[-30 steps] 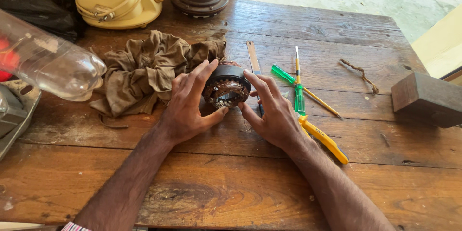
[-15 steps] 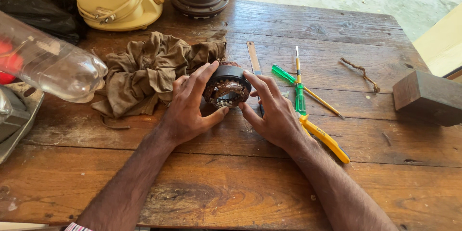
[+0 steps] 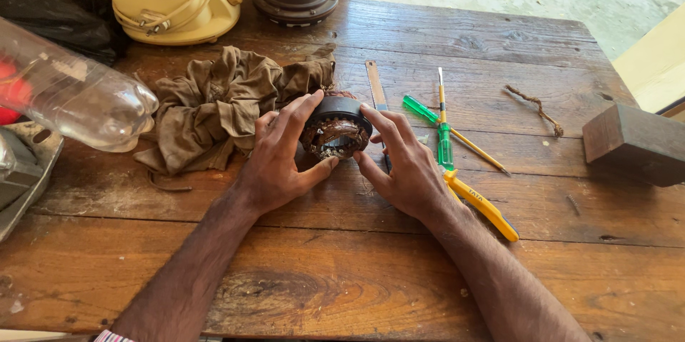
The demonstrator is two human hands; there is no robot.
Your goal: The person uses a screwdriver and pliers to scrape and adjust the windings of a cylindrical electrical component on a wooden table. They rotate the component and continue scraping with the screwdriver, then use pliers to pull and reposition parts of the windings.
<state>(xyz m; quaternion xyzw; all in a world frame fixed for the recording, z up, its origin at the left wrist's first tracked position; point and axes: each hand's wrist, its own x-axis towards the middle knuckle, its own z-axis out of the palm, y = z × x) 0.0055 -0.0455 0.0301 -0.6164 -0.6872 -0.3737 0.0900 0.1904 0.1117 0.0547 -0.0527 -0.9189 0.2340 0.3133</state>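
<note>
Motor stator [image 3: 335, 134], a dark round ring w/ copper windings showing inside, is sitting tilted on its edge on the wooden table [image 3: 342, 271], open face turned toward you, right between your two hands. You're cupping it from both sides.

Going L to R: far left of your left hand a clear plastic bottle [image 3: 75, 99] is lying on its side, and a crumpled brown rag [image 3: 221, 103] is bunched just beside and behind that hand, touching the stator's far side as far as I can tell. Your left hand [image 3: 275, 164] is spread, fingers wrapping over the stator's left rim and top, thumb pressing low at the front edge. So the stator is lying to the right of that hand and slightly ahead of it.

Your right hand [image 3: 407, 167] is spread too, index and middle fingers resting on the right rim, thumb reaching in underneath. Stator is lying to its left and a bit ahead. Both hands are touching it; neither is clearly nearer. The ring's axis is pointing roughly back toward you and up, not along the table.

Just right of your right hand: a metal ruler [image 3: 376, 85] partly under the fingers, a green-handled screwdriver [image 3: 444, 142], a yellow-handled tool [image 3: 481, 206] near the wrist. Well apart, further right, a wooden block [image 3: 635, 142].
</note>
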